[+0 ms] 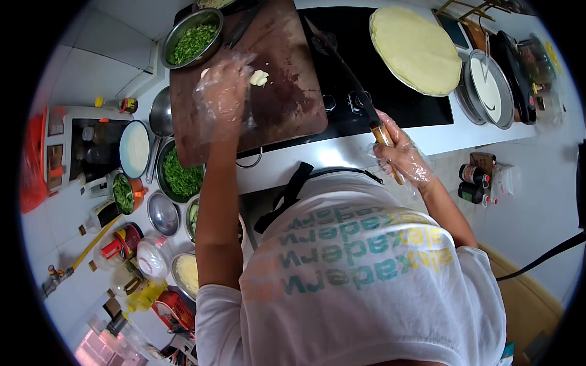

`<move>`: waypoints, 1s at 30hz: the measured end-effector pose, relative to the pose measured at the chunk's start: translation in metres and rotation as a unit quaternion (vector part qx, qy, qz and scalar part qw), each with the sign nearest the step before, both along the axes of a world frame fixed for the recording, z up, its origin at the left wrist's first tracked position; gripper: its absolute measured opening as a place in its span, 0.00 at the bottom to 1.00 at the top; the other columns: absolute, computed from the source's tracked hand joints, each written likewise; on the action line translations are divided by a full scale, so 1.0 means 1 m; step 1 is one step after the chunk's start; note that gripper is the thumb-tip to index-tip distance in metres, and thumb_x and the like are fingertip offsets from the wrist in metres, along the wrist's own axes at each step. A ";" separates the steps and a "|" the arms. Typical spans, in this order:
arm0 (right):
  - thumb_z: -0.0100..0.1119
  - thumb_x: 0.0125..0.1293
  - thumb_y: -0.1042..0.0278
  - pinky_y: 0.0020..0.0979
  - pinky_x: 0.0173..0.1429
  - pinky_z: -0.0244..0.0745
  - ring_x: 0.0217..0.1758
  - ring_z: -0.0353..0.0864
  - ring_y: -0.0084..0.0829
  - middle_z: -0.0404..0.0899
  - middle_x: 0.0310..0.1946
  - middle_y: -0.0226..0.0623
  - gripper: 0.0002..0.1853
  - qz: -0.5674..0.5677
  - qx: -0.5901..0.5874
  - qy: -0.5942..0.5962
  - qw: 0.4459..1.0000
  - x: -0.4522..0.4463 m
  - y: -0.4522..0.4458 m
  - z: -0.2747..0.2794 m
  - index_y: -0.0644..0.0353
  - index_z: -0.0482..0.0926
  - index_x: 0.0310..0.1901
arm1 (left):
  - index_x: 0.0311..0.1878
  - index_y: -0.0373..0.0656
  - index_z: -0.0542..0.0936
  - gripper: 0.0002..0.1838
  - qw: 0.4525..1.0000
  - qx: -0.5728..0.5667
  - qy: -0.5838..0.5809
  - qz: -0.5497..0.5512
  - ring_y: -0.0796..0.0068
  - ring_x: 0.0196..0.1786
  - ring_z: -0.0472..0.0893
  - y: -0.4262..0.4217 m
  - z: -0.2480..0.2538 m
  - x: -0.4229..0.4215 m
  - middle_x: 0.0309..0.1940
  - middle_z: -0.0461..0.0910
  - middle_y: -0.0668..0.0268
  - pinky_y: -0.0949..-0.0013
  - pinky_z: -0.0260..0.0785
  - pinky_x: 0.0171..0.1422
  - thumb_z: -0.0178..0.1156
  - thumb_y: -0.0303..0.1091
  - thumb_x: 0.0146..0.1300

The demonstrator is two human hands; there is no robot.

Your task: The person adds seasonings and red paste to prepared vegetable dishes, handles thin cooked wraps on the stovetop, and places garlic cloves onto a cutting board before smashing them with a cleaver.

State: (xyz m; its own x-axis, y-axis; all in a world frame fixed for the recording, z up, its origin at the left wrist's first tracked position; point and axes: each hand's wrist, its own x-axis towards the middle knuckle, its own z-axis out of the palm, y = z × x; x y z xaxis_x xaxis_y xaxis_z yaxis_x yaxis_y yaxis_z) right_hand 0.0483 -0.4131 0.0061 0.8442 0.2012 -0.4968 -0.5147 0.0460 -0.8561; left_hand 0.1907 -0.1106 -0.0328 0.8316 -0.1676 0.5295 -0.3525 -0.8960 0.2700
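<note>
My right hand (400, 149), in a clear plastic glove, is wrapped round the wooden handle of a knife (347, 68). The dark blade, seen nearly edge-on, points up and left over the black cooktop (390, 107). Over the brown cutting board (287, 110), my left hand (227, 91) also wears a clear glove. Motion smears its fingers, so their grip does not show. Right beside that hand lies a small whitish, crushed-looking piece (259, 77), with a few crumbs around it.
A steel bowl of chopped greens (194, 44) and another dark knife (245, 24) sit at the board's far left. Pale flat rounds (415, 49) are stacked on the cooktop's right. Beyond stands a bowl of white liquid (486, 82). More bowls, including chopped greens (183, 174), crowd the left counter.
</note>
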 end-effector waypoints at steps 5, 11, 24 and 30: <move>0.51 0.55 0.81 0.18 0.40 0.68 0.38 0.69 0.14 0.62 0.62 0.27 0.34 0.019 -0.048 -0.039 0.998 0.001 -0.001 -0.013 0.49 0.60 0.65 | 0.41 0.41 0.80 0.11 0.997 0.031 0.030 -0.064 0.57 0.43 0.78 0.019 -0.030 0.004 0.39 0.80 0.58 0.60 0.68 0.50 0.60 0.35 0.56; 0.50 0.54 0.83 0.23 0.62 0.58 0.62 0.61 0.20 0.61 0.63 0.28 0.34 0.010 -0.036 -0.009 0.999 -0.002 0.005 -0.010 0.50 0.60 0.65 | 0.39 0.41 0.80 0.09 0.998 -0.032 0.026 -0.049 0.57 0.39 0.79 0.026 -0.029 0.001 0.36 0.80 0.58 0.60 0.70 0.47 0.58 0.34 0.57; 0.44 0.52 0.86 0.26 0.69 0.51 0.68 0.57 0.26 0.59 0.65 0.32 0.35 0.049 -0.112 -0.175 0.977 -0.026 0.004 -0.037 0.53 0.59 0.66 | 0.39 0.43 0.79 0.09 0.989 -0.122 0.014 -0.088 0.58 0.42 0.77 -0.023 -0.048 -0.061 0.38 0.78 0.59 0.61 0.69 0.48 0.56 0.34 0.58; 0.44 0.53 0.86 0.25 0.69 0.51 0.67 0.58 0.26 0.60 0.65 0.33 0.36 0.053 -0.128 -0.181 0.974 -0.038 0.011 -0.049 0.53 0.59 0.66 | 0.40 0.44 0.80 0.08 0.981 -0.169 0.009 -0.096 0.57 0.39 0.77 -0.027 -0.045 -0.066 0.37 0.77 0.59 0.60 0.70 0.45 0.57 0.30 0.56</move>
State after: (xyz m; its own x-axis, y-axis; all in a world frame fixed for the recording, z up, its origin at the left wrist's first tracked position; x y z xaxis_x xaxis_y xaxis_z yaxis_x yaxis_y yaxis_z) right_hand 0.0101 -0.4026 -0.0429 0.9549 0.2044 -0.2154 -0.1670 -0.2302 -0.9587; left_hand 0.1248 -0.1377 -0.0778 0.8114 -0.1395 0.5676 -0.4986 -0.6721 0.5475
